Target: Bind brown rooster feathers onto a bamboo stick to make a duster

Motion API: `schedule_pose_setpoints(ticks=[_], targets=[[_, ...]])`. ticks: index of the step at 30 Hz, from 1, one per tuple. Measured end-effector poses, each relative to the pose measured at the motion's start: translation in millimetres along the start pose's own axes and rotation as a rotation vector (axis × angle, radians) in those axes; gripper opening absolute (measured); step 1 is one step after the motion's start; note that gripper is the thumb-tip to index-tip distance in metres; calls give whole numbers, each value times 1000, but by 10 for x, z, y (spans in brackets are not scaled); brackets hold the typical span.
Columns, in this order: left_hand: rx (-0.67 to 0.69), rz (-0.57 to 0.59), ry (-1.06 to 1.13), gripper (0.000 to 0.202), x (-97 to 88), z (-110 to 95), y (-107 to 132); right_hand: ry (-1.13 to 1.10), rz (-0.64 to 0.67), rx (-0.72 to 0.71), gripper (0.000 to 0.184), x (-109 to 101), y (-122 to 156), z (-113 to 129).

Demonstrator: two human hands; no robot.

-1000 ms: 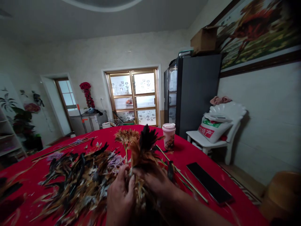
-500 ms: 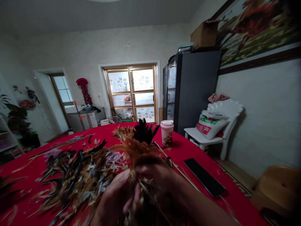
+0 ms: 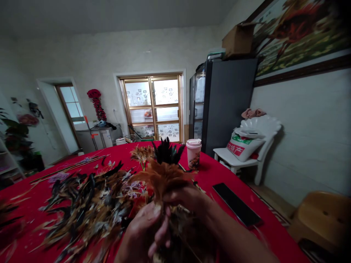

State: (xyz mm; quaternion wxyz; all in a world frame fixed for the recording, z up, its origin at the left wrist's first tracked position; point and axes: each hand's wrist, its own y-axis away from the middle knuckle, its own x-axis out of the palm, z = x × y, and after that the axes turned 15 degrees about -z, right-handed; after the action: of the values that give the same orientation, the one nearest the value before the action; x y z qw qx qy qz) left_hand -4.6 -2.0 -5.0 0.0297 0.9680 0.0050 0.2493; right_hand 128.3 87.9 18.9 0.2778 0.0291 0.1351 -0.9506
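Feathers bunched; left hand and right hand gripping them.

I log a round desk under solid red cloth. The rust-orange feather bunch stands before a glossy black feather tuft. The loose feather heap mixes black, brown and tan. The white paper cup has a pale pink lid. The glazed window panes carry grey floral prints.
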Motion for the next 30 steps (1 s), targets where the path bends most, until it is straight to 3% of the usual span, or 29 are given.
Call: schedule_pose_setpoints(ticks=[2, 6, 10, 12, 16, 19, 24, 27, 30], targets=[[24, -47, -41, 25, 8, 1, 8, -37, 27, 44, 24, -8, -20, -16], [100, -162, -99, 27, 5, 31, 4, -129, -7, 2, 19, 19, -19, 14], [45, -318, -92, 25, -28, 76, -50, -289, -83, 78, 22, 78, -26, 27], [9, -252, -103, 31, -49, 77, -82, -240, -79, 109, 21, 75, -25, 23], [-3, 6, -16, 31, -65, 40, -110, -108, 0, 75, 18, 17, 18, 40], [-28, -7, 55, 26, -41, 27, -91, -134, 78, 62, 20, 4, 40, 44], [1, -72, 62, 26, -36, 40, -61, -181, -49, 98, 24, 54, -14, -1], [58, -109, 55, 26, -95, 9, -83, -178, -25, 76, 30, 80, -68, -30], [103, -157, -16, 29, -160, -45, -113, -151, -12, 5, 20, 104, -106, -55]])
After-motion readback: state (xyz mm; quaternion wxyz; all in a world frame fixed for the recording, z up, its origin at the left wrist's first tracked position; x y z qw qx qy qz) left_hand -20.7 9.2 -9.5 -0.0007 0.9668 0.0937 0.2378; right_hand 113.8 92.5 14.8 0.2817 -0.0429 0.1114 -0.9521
